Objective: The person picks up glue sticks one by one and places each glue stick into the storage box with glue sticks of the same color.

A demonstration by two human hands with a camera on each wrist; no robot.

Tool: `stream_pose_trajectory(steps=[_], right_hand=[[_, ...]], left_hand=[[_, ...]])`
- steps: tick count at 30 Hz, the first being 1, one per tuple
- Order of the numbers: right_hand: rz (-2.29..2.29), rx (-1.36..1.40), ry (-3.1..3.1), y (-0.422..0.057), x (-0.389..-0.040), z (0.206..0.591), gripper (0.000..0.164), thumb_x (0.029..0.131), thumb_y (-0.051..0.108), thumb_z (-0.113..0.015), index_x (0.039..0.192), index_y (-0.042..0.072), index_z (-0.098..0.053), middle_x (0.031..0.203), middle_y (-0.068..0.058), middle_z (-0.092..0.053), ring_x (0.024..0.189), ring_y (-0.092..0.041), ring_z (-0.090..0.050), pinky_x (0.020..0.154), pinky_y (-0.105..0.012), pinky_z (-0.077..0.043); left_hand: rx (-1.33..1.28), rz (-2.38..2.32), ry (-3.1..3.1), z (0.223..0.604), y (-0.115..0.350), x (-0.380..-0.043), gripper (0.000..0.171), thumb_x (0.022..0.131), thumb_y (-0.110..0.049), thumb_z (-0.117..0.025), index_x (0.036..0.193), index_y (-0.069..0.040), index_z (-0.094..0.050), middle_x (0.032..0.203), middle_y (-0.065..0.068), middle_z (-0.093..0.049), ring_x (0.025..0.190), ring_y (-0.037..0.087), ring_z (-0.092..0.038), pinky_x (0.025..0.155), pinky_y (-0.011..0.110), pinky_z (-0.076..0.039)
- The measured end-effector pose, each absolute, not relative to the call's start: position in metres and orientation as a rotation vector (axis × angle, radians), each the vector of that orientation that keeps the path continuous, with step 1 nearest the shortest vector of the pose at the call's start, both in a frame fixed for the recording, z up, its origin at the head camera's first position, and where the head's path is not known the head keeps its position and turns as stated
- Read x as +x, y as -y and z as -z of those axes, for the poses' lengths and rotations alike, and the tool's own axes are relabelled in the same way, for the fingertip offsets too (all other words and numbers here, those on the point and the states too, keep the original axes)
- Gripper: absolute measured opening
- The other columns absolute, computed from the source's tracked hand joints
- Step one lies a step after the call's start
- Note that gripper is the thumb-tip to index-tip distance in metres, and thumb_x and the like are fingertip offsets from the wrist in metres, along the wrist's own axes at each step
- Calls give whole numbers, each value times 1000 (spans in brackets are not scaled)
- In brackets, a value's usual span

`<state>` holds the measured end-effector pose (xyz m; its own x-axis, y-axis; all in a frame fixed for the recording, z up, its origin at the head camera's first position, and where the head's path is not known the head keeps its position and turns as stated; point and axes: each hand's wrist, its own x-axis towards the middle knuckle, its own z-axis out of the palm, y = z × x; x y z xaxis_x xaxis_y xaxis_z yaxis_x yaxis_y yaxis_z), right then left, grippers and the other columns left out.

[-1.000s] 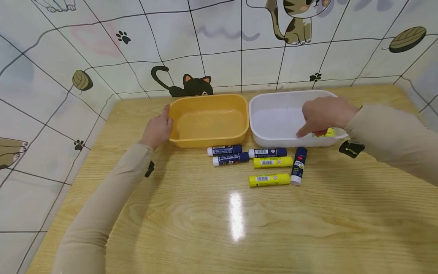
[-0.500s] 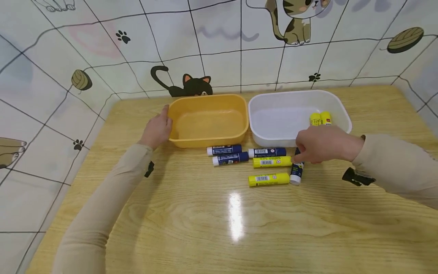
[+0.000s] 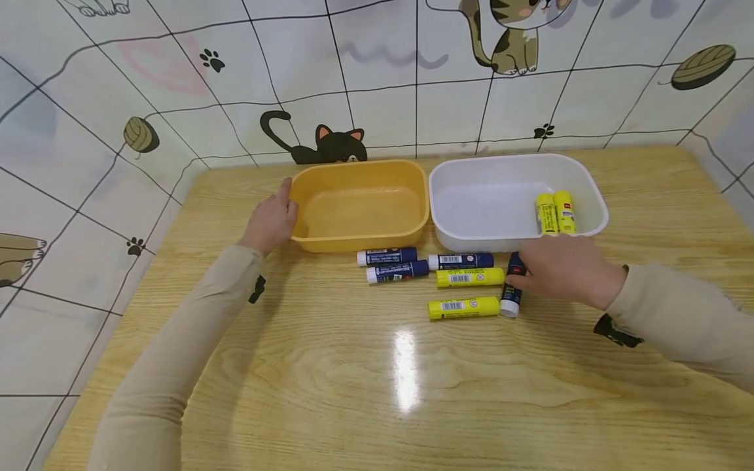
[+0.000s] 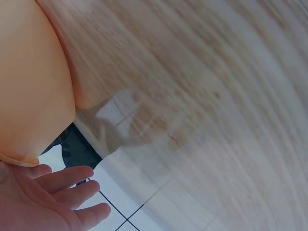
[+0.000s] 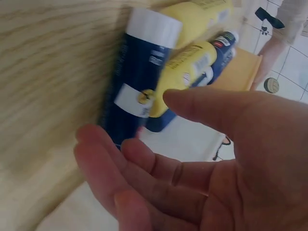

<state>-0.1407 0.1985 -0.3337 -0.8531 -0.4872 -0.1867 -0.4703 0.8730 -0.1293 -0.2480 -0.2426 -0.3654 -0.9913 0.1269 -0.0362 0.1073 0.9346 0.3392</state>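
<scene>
My left hand (image 3: 271, 219) rests at the left rim of the yellow-orange plastic basin (image 3: 359, 245), fingers fairly straight; in the left wrist view they extend beside the basin wall (image 4: 33, 82). My right hand (image 3: 568, 268) is over a dark blue glue stick (image 3: 511, 297) in front of the white basin (image 3: 471, 245). In the right wrist view, its thumb and bent fingers lie on either side of the blue glue stick (image 5: 132, 77), with a gap between them. Two yellow glue sticks (image 3: 555, 212) lie inside the white basin, at its right end.
Left of the blue stick, two more yellow glue sticks (image 3: 463, 307) lie on the wooden table (image 3: 330, 379). Several blue glue sticks with white caps (image 3: 397, 271) lie along the basins' front. A tiled wall with cat drawings (image 3: 389, 104) stands behind.
My right hand has come out of the white basin and moved down toward me to the blue glue stick, uncovering the two yellow sticks inside. The left hand stays at the basin's rim.
</scene>
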Motion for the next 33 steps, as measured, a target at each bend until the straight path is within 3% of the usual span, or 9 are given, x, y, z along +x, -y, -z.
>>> stream_pose_trajectory(steps=[3, 4, 7, 9, 11, 16, 22, 33], right_hand=[[84, -784, -2895, -200, -142, 340, 68, 80, 36, -77, 125, -10, -53, 56, -1, -43, 41, -12, -37, 41, -24, -25], [70, -800, -2910, -200, -142, 342, 69, 80, 37, -77, 124, -11, -54, 56, -1, -43, 41, -11, -36, 40, -25, -25], [47, -812, -2915, -201, -143, 344, 47, 81, 40, -76, 91, -5, -66, 54, 0, -42, 40, -11, -35, 40, -23, -24], [95, -772, -2872, -202, -143, 346, 41, 83, 41, -72, 67, 4, -61, 48, 5, -35, 38, -9, -34, 40, -22, -23], [171, -714, -2812, -204, -144, 347, 46, 86, 41, -69, 54, 14, -49, 46, 6, -35, 38, -9, -35, 40, -22, -23], [376, -592, -2637, -210, -148, 353, 44, 89, 38, -65, 55, 14, -51, 47, 5, -46, 40, -9, -44, 41, -24, -31], [515, -525, -2448, -213, -153, 359, 35, 90, 34, -65, 67, 8, -62, 55, 2, -58, 48, -11, -56, 46, -27, -42], [469, -476, -2459, -210, -150, 359, 38, 91, 39, -61, 67, 10, -59, 56, 2, -56, 49, -11, -50, 47, -27, -37]], left_hand=[[182, -529, -3029, 365, 242, -248, 56, 101, -18, -22, 152, 2, -14, 103, 32, -56, 86, 40, -51, 85, 54, -41], [183, -530, -3029, 364, 242, -247, 56, 101, -18, -22, 152, 2, -15, 103, 32, -56, 86, 40, -51, 85, 54, -41], [182, -528, -3029, 363, 242, -246, 55, 101, -19, -21, 152, 2, -15, 103, 32, -55, 86, 40, -51, 85, 54, -41], [177, -529, -3032, 364, 242, -246, 56, 101, -19, -22, 152, 1, -15, 102, 32, -55, 86, 40, -51, 85, 54, -41], [170, -533, -3033, 365, 242, -247, 56, 101, -19, -22, 153, 0, -16, 102, 32, -55, 86, 40, -51, 85, 54, -41], [155, -539, -3036, 367, 243, -248, 57, 100, -21, -22, 153, -1, -16, 109, 33, -55, 88, 40, -51, 85, 54, -40], [146, -554, -3031, 367, 244, -248, 57, 100, -21, -22, 153, -2, -16, 115, 34, -54, 91, 41, -51, 88, 54, -40], [129, -568, -3005, 367, 245, -249, 58, 100, -23, -23, 154, -4, -14, 121, 35, -51, 97, 41, -51, 92, 54, -38]])
